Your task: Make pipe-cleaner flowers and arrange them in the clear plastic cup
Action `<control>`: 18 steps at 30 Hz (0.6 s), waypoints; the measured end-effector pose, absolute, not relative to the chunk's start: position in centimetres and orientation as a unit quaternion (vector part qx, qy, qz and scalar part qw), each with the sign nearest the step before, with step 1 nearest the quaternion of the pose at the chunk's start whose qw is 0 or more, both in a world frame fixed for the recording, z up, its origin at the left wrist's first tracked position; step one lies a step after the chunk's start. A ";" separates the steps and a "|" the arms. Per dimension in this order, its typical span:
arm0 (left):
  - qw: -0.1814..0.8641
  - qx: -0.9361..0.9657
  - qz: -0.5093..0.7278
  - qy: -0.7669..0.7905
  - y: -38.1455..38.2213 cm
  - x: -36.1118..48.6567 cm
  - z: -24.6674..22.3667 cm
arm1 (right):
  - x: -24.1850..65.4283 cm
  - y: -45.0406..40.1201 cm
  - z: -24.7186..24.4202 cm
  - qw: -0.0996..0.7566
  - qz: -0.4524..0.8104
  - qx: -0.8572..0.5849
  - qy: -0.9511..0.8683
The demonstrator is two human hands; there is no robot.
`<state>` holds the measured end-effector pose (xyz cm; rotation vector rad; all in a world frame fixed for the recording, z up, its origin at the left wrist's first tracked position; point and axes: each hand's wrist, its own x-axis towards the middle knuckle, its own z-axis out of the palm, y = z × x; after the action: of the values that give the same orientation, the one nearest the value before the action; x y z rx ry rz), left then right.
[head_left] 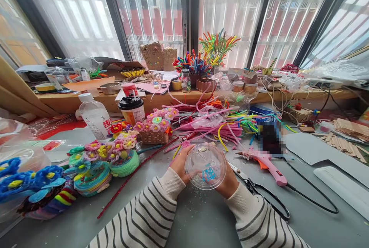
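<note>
So both hands are busy with a clear plastic cup: the left hand is wrapping around one side, the right hand is gripping the other. It's sitting front and centre above the desk, its round opening tilting toward the camera. Something blue is showing through it, but I can't tell if that's print or loose bits.

Progress-wise, I'm calling it early days: no fuzzy stems are wrapping the cup that I can make out. The coiled green pot over on the left, though, is carrying its flowers and looking pretty finished. Supplies are just lying around: the pink glue gun is resting unheld, the scissors are lying by the right wrist, and the pink stems are sitting in a heap behind.
</note>
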<state>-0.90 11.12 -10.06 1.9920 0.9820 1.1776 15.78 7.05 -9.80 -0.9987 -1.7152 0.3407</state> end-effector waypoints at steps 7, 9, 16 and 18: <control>0.311 0.756 0.439 0.373 11.2 -1.0 -10.1 | 15.7 7.0 -9.8 0.540 0.152 -0.423 -0.711; 0.323 0.758 0.438 0.360 11.2 -1.0 -10.2 | 15.6 7.1 -10.1 0.551 0.172 -0.424 -0.698; 0.399 0.757 0.398 0.331 10.9 -0.9 -10.0 | 15.5 7.0 -10.3 0.557 0.289 -0.463 -0.625; 0.449 0.728 0.384 0.348 11.0 -0.9 -9.9 | 15.4 6.9 -10.2 0.558 0.328 -0.456 -0.611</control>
<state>-0.93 10.96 -9.87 1.7995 0.8609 0.9495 15.45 6.95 -10.17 -1.0747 -1.4412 0.7725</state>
